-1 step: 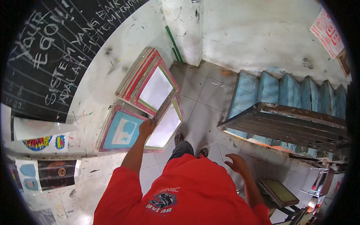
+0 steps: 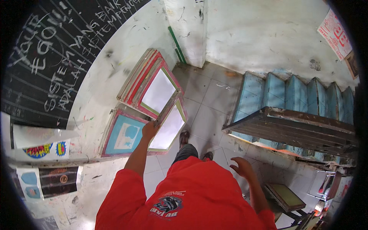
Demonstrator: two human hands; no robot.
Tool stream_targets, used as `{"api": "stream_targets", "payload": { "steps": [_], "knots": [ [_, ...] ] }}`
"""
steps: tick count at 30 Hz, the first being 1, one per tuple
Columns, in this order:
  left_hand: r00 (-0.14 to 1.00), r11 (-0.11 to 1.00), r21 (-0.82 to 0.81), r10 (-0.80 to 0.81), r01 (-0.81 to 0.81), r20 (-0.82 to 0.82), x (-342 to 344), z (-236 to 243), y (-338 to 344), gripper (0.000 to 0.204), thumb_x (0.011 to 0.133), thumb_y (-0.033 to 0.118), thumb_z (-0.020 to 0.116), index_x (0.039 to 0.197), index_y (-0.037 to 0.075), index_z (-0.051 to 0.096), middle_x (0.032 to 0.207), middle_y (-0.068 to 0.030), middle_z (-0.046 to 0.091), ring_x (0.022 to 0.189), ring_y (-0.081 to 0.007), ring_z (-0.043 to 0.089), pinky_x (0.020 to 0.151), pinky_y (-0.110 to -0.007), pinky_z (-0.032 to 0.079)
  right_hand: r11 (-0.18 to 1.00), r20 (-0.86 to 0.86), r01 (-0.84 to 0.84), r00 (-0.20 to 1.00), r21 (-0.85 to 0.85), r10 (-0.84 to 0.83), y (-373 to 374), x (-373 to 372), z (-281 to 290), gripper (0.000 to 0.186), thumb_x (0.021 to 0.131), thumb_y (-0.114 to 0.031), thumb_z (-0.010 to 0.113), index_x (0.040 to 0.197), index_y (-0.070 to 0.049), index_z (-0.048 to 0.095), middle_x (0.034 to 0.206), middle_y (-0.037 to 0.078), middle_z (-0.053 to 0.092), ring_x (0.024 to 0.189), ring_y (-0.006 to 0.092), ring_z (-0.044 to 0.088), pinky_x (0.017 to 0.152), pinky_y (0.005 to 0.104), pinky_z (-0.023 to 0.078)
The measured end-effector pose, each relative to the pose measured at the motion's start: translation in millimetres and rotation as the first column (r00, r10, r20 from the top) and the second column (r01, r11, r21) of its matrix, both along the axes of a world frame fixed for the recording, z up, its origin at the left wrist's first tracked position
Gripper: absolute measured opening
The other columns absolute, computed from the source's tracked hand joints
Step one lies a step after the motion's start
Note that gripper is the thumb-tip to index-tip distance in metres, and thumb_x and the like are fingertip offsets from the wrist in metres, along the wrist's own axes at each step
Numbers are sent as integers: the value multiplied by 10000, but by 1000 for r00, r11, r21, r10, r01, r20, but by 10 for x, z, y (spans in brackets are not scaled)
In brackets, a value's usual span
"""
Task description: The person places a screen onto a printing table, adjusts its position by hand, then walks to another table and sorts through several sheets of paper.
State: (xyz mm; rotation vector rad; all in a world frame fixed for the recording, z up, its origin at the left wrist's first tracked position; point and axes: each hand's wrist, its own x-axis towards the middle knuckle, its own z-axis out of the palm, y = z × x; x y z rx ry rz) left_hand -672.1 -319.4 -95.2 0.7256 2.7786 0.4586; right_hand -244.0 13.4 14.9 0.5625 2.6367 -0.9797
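With my left hand (image 2: 150,130) closed over its upper edge, a screen-printing frame (image 2: 168,126) with pale mesh and a pink and green border stands tilted in front of me. To the left of that hand, a second screen frame (image 2: 126,132) carries a light blue coating with a pale printed shape and leans by the wall. Just beyond is a leaning stack of screen frames (image 2: 159,90) with red, pink and wooden edges. My right hand (image 2: 242,167) hangs free at my right side, fingers loosely curved and apart, touching nothing.
Blue steps (image 2: 274,90) rise at the right behind a dark slatted railing (image 2: 291,124). A small frame (image 2: 286,196) lies on a dark stand at the lower right. Grey floor tiles (image 2: 205,119) stretch ahead. A chalk-marked blackboard (image 2: 46,57) fills the upper left wall.
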Motion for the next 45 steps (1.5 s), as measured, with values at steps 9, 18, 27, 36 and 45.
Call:
{"api": "stream_targets", "payload": {
  "steps": [9,18,27,36,45],
  "knots": [
    [993,990,-122,-54,67,108,-1771,-485,661,441,771,480,645,895,61,590,867,-177,654,857,-373,625,726,-481,494,958,205,283,936,45,-286,194,-1014,-78,437,837,-353,657,1185,-101,579,1155,118,609,1065,321,570,909,410,453],
    [992,995,18,-101,100,79,-2682,-843,1006,422,783,432,650,967,54,604,889,-183,657,857,-380,628,721,-490,493,912,350,410,859,-33,-373,150,-1621,-167,451,839,-375,647,1185,-95,573,1153,137,606,1075,323,565,915,404,448],
    [994,988,-153,14,2,104,-2935,-1111,1047,465,795,426,641,1030,27,607,929,-229,649,874,-400,626,740,-493,497,889,390,456,828,-48,-404,164,-1789,-158,480,838,-389,648,1196,-80,570,1173,143,602,1099,325,557,937,406,438],
    [997,967,-249,66,-52,45,-3008,-1109,1082,451,790,440,648,964,24,636,911,-218,650,874,-398,635,720,-493,512,875,439,483,794,-37,-420,101,-1776,-90,488,834,-398,654,1196,-80,575,1188,144,600,1120,321,550,946,402,435],
    [997,855,-517,8,34,79,-3217,-1014,1145,434,768,428,687,964,43,641,957,-201,654,893,-356,659,730,-458,542,845,454,535,757,-19,-469,-88,-1597,-149,494,823,-388,662,1193,-70,582,1169,148,614,1059,316,585,919,403,453]
  ]
}}
